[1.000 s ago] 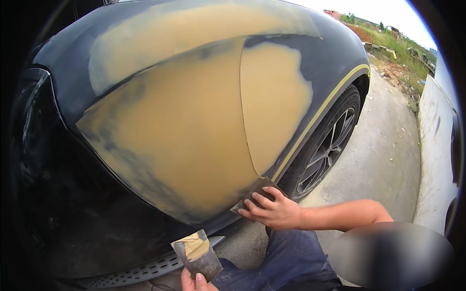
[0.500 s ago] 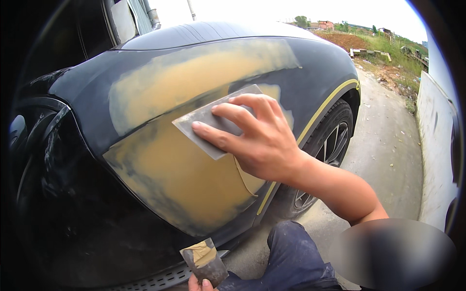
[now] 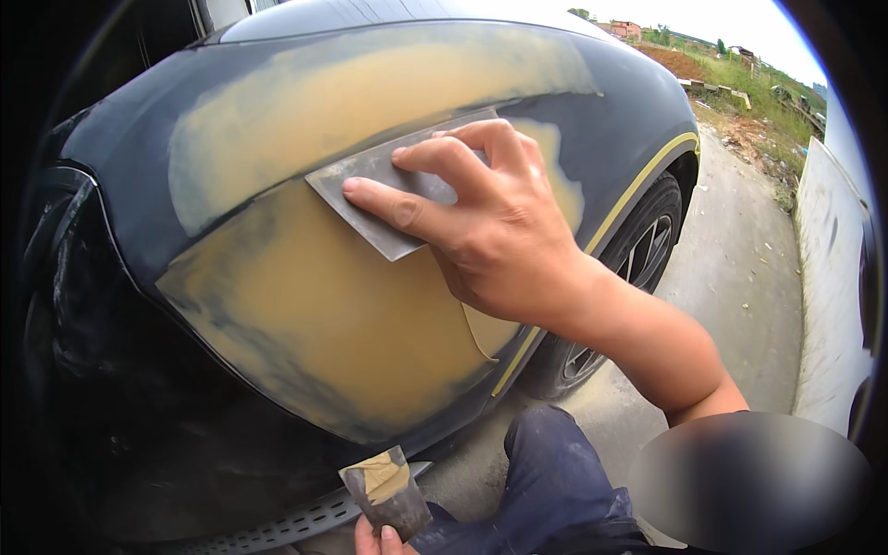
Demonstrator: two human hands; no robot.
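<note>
My right hand (image 3: pixel 499 217) reaches across to the car's dark fender and grips a flat grey metal spreader (image 3: pixel 393 236). Fingers press on its face, and it lies against the panel just below the body crease. Around and below it spreads a broad patch of tan body filler (image 3: pixel 342 319), smeared thin and cloudy at its edges. A second filler patch (image 3: pixel 370 83) covers the fender above the crease. Low at the bottom, my left hand (image 3: pixel 381 541) pinches a smaller grey spreader (image 3: pixel 404 511) carrying a dab of tan filler (image 3: pixel 385 477). Most of that hand is cut off.
Yellow masking tape (image 3: pixel 638 180) lines the wheel arch above the front wheel (image 3: pixel 647 245). Black bodywork (image 3: pixel 166 398) curves along the left. My knee (image 3: pixel 555 453) is close under the fender. A pale wall panel (image 3: pixel 828 287) stands right of the concrete ground (image 3: pixel 740 277).
The view has shifted, so the fender sits higher in the picture. My right hand has moved the spreader slightly upward across the filler, toward the crease. My left hand keeps its hold.
</note>
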